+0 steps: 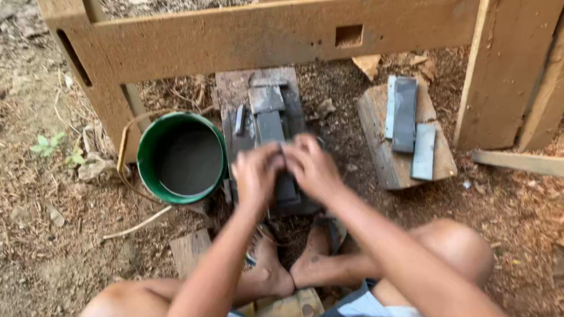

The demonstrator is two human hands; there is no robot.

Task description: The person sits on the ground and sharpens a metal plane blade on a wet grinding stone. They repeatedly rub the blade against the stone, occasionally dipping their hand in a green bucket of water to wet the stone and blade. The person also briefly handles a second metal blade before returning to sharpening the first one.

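Note:
I sit on the ground with my bare feet together in front of a dark wet sharpening stone point(270, 127) that lies on a grey wooden board point(235, 88). My left hand point(255, 173) and my right hand point(311, 167) are side by side, fingers pressed down on something flat against the near end of the stone. What lies under the fingers is hidden and motion-blurred. A small metal blade piece point(240, 120) lies on the board to the stone's left.
A green bucket point(181, 161) with murky water stands left of the board. Three grey stones point(406, 115) lie on a wood block point(389, 158) to the right. A wooden frame rail point(279, 32) crosses beyond. Sawdust and wood scraps cover the ground.

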